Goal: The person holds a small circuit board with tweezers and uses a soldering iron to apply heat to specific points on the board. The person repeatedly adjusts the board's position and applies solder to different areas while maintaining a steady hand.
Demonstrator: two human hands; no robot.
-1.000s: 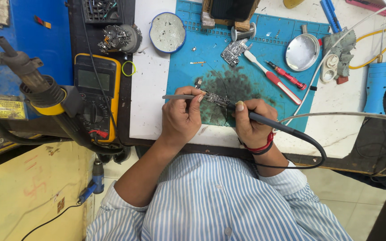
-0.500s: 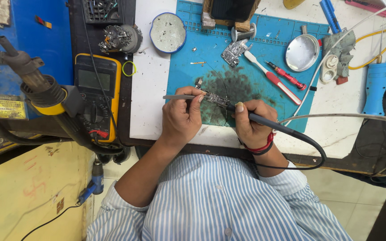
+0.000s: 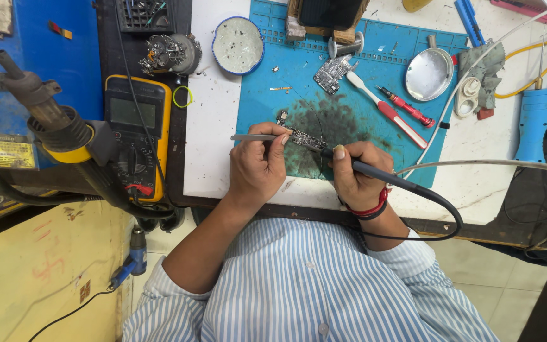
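My left hand [image 3: 257, 168] grips thin metal tweezers [image 3: 248, 137], whose tips reach a small circuit board [image 3: 304, 138] lying on the stained part of a blue work mat [image 3: 267, 107]. My right hand [image 3: 356, 174] holds a black soldering iron [image 3: 381, 174] like a pen, its tip down at the right end of the same board. The iron's black cable loops off past my right wrist, which wears a red band.
A yellow multimeter [image 3: 135, 133] lies left of the mat, with a hot-air nozzle [image 3: 39, 107] beside it. On the mat are a white-and-red toothbrush [image 3: 387, 111], a red screwdriver [image 3: 406, 107], a round metal lid [image 3: 430, 75], a round tin [image 3: 238, 45] and another board [image 3: 333, 73].
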